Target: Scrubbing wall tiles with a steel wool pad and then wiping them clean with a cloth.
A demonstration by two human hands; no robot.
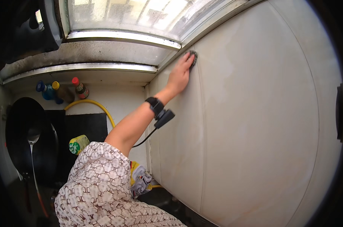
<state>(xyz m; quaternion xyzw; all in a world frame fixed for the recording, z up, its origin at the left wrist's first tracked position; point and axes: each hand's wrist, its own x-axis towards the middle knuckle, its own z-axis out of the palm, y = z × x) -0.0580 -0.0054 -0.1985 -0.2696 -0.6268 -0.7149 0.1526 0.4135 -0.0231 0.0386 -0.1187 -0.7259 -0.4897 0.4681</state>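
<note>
My right hand [180, 74] presses a dark grey mesh scouring pad [193, 60] against the pale tiled wall [245, 113], just below the window frame's corner. The fingers lie over the pad and hide part of it. On that wrist is a black strap [155, 105] with a small black device [164, 118] and a cable. The arm reaches up and right from a patterned short sleeve. My left hand is out of view.
At left, a black wok [29, 127] holds a metal spatula [33, 139]. Several bottles stand under the windowsill [103, 74] near a yellow hose [94, 101]. A green-yellow container [79, 144] is beside my sleeve. A crumpled cloth [140, 181] lies by the dark sink [160, 197].
</note>
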